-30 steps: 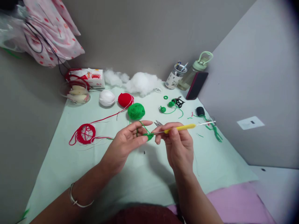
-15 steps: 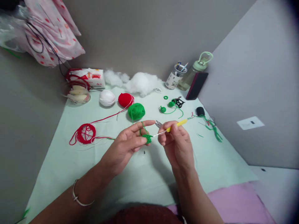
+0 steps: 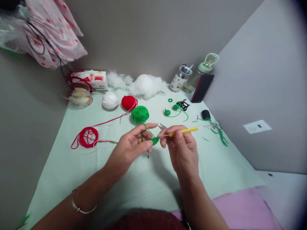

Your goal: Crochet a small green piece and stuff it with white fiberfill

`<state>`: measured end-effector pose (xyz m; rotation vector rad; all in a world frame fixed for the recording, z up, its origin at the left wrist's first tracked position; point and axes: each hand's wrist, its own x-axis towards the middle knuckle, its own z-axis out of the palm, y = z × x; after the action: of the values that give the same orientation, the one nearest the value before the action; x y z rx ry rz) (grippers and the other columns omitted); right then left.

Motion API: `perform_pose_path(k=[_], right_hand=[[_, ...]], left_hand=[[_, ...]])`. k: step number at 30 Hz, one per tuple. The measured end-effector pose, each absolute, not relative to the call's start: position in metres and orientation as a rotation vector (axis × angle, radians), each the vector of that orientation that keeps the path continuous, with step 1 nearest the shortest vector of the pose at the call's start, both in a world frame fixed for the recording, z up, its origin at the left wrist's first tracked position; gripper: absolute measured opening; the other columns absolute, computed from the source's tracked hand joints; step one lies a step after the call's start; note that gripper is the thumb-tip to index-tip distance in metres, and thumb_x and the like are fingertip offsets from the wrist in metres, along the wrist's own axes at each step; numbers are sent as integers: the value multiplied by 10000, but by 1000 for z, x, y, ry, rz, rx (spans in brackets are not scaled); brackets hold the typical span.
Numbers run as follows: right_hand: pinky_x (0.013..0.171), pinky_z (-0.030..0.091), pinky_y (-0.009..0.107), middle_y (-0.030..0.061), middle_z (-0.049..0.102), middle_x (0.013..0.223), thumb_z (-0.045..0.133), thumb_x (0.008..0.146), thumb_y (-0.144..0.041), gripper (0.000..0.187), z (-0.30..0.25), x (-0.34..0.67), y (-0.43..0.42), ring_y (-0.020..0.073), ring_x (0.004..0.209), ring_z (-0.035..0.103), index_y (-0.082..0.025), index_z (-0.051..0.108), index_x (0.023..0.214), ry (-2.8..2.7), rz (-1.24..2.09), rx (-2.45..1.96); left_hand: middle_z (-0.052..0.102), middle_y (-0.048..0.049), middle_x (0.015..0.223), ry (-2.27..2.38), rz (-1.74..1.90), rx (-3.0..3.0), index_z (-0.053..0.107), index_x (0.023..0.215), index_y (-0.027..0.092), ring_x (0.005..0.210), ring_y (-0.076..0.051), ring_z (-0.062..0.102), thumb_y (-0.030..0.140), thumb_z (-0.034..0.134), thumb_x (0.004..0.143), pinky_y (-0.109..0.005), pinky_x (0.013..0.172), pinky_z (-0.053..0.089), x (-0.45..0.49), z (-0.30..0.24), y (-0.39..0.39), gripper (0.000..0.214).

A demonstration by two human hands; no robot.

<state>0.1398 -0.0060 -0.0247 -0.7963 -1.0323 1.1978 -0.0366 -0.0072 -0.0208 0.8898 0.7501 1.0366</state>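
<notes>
My left hand [image 3: 131,145] pinches a small green crochet piece [image 3: 155,140] between thumb and fingers. Green yarn runs over its raised index finger and back to the green yarn ball [image 3: 140,114] on the table. In my right hand [image 3: 183,145] is a crochet hook [image 3: 184,131] with a yellow handle, gripped between thumb and fingers. The hook's metal tip reaches to the green piece; whether it sits inside a stitch I cannot tell. Behind my right fingers show the blades of scissors [image 3: 162,126], the rest hidden.
A red yarn ball [image 3: 129,102], a white yarn ball [image 3: 110,101] and a wound red yarn ring [image 3: 82,137] lie leftward. White stuffing [image 3: 146,85] is at the back. Small green crochet balls [image 3: 167,112], a pen cup [image 3: 179,80], a bottle [image 3: 195,78] and a phone [image 3: 202,88] stand right.
The crochet hook has swung to a flatter angle, its handle end lower and further right. My left fingers have shifted slightly on the green piece, which now appears tilted differently.
</notes>
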Motion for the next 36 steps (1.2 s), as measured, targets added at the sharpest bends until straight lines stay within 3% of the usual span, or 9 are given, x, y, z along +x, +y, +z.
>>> perform_pose_path(k=[7,15,21,23,25,28,31,33,36], right_hand=[[674,591,299,20,806,924,587,1086,-353,226,-25,143,-11,140,707,727,-248,766,996,-1160,1101,-834],[804,637,365,32,807,1009,536,1074,-152,303,-27,144,-22,187,878,766,-314,744,1225,-1618,555,-897],[814,660,406,52,803,1177,718,956,-138,474,-42,145,-23,246,999,774,-412,738,1342,-1908,13,-926],[813,650,412,54,806,1136,691,979,-149,427,-40,143,-23,240,969,767,-397,754,1321,-1795,124,-924],[747,623,398,49,804,1003,626,1031,-178,308,-34,142,-22,212,835,740,-347,794,1227,-1563,374,-930],[619,566,359,39,767,865,599,1062,-268,221,-26,139,-17,179,678,671,-289,818,1039,-1258,718,-901],[645,582,364,59,801,938,651,1037,-328,184,-24,136,-13,200,766,702,-278,824,999,-1274,828,-883],[677,600,373,56,824,985,653,1037,-312,176,-25,135,-13,209,815,724,-295,828,1037,-1342,800,-892],[727,624,384,44,827,1022,636,1036,-202,258,-31,134,-18,213,870,748,-342,815,1159,-1475,625,-930]], left_hand=[[637,10,930,807,1052,936,792,1264,309,854,-129,593,232,816,893,-248,780,509,-37,-18,-6,379],[662,6,899,1036,1147,1072,820,1206,286,883,-161,592,180,827,866,-283,864,482,-31,-15,-8,356],[610,48,760,808,1040,725,755,1353,241,572,-69,403,286,881,846,-216,572,377,-29,-16,-8,524],[504,93,627,717,956,580,762,1334,191,507,-45,282,291,873,857,-210,626,429,-30,-15,-6,500],[394,128,546,686,937,517,781,1294,165,496,-42,232,260,857,871,-245,786,506,-32,-13,-3,440],[443,119,584,687,987,529,794,1272,192,504,-38,244,223,849,865,-294,896,522,-34,-12,-2,412],[626,42,811,724,991,619,799,1264,224,555,-43,332,235,865,838,-256,742,483,-33,-12,-3,432],[651,12,881,764,1005,684,806,1257,239,640,-76,424,265,875,836,-238,646,406,-30,-13,-5,427],[663,0,891,824,1054,723,801,1273,261,786,-128,531,289,893,833,-248,659,384,-28,-14,-9,450]])
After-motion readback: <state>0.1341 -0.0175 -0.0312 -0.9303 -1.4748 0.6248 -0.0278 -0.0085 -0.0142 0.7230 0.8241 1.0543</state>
